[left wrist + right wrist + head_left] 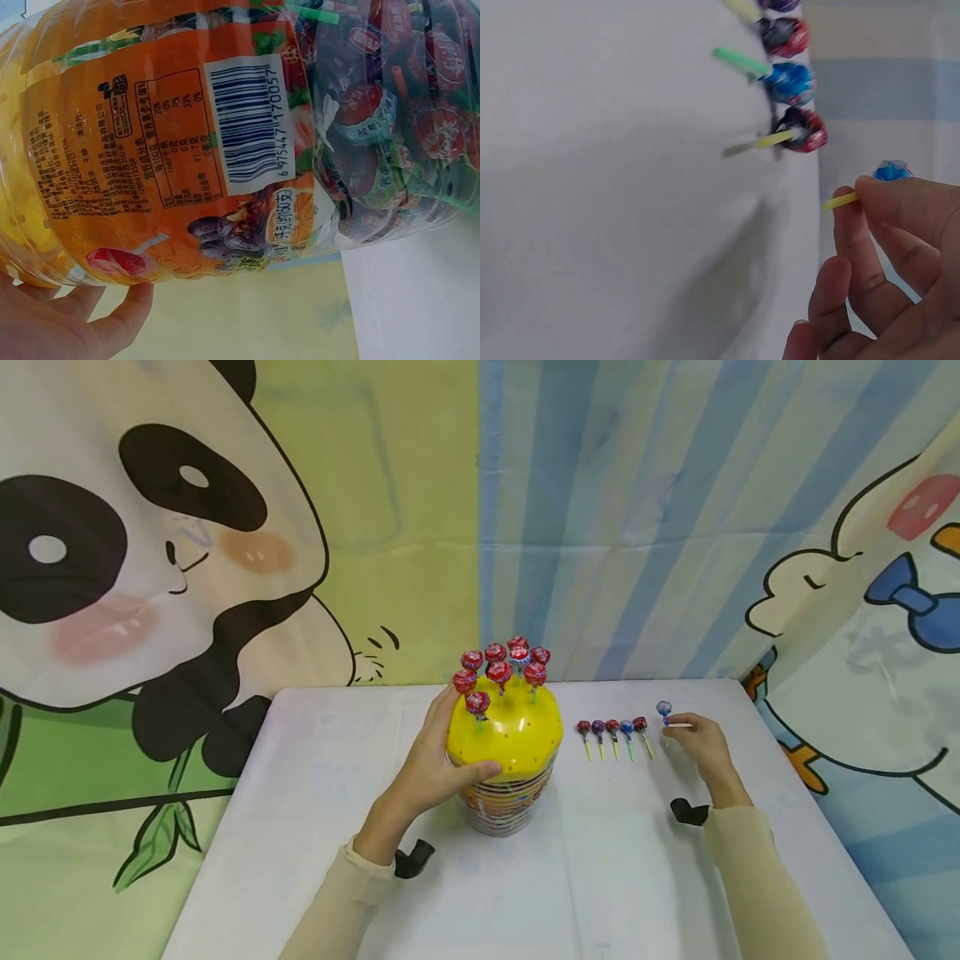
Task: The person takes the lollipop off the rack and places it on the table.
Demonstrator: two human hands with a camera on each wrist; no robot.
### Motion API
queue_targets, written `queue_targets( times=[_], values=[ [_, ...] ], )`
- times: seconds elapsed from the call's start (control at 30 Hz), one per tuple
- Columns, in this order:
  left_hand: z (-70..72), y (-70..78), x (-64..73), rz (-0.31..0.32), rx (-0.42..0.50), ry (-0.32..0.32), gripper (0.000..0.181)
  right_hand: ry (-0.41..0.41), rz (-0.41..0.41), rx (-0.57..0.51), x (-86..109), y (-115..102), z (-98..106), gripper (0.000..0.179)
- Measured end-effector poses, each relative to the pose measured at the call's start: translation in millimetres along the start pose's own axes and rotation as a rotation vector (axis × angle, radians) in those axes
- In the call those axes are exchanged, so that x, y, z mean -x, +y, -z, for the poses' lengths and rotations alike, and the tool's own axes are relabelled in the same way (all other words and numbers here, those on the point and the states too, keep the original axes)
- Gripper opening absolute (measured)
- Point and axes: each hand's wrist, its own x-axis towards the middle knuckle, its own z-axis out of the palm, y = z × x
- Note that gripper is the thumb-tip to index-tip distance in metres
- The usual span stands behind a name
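My left hand (438, 764) grips a clear plastic jar (504, 810) near its yellow lid (517, 735), thumb along the lid's front edge and fingers round the left side. Several red-wrapped lollipops (498, 672) stand upright in the lid. The left wrist view shows the jar's orange label (165, 135) and wrapped lollipops (367, 105) inside. Between thumb and forefinger, my right hand (701, 743) pinches the yellow stick of a blue-wrapped lollipop (663, 708), raised above the table at the right end of a row.
A row of several lollipops (612, 727) lies on the white table (600, 860) between the jar and my right hand, sticks toward me. Behind the table hangs a cartoon-printed cloth (420, 527) with a panda. A dark wrist-camera part (688, 812) sits by each wrist.
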Motion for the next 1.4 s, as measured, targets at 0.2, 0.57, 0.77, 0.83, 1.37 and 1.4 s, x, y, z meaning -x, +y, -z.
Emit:
queue_targets(
  times=[0.2, 0.57, 0.77, 0.83, 1.37, 1.4],
  values=[
    [0.3, -0.5, -0.5, -0.005, 0.004, -0.002, 0.108, -0.014, -0.081, 0.028, -12.6, 12, -1, 0.043],
    [-0.4, 1.5, -0.1, 0.020, 0.006, -0.004, 0.109, -0.072, -0.105, 0.137, -15.4, 14, -4, 0.040],
    [-0.4, 0.8, 0.2, 0.020, 0.004, -0.005, 0.108, -0.083, -0.108, 0.166, -18.1, 15, -6, 0.039],
    [-0.3, 0.9, 0.0, 0.021, 0.004, -0.005, 0.108, -0.085, -0.103, 0.175, -17.8, 15, -6, 0.039],
    [0.3, 2.0, 1.0, 0.026, 0.019, -0.009, 0.107, -0.082, -0.048, 0.179, -7.3, 8, -6, 0.041],
    [0.4, 2.2, 1.2, 0.030, 0.019, -0.008, 0.107, -0.076, -0.038, 0.177, -5.0, 5, -6, 0.041]
  ],
)
